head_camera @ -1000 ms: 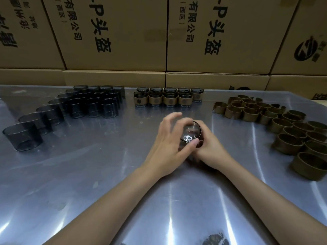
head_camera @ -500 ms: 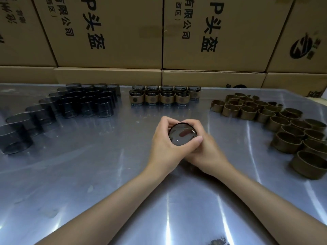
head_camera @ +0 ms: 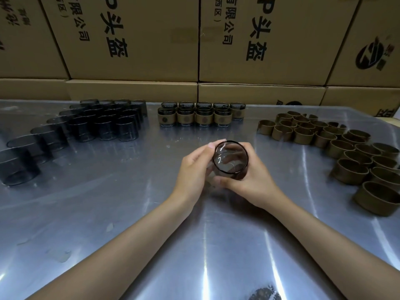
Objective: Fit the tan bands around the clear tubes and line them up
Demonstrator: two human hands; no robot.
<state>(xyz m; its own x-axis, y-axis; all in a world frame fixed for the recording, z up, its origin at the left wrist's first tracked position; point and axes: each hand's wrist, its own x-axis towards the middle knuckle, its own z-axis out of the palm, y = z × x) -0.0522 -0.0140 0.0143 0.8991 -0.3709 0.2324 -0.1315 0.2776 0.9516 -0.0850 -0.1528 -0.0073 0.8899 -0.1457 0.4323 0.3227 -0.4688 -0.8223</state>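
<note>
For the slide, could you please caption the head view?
Both hands, left and right, hold a clear tube above the metal table.

On the bench (head_camera: 108, 213), bare tubes (head_camera: 104, 124) stand far left, loose bands (head_camera: 346, 148) far right, banded tubes (head_camera: 201, 115) between them at the far edge, boxes (head_camera: 134, 40) behind.

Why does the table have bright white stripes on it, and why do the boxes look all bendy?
In the head view, the shiny metal table mirrors overhead lights, leaving white glare streaks near the bottom edge; the wide-angle lens bends and tilts the cardboard boxes toward the frame's sides; reflections also curl across the clear tube held in both hands.
</note>
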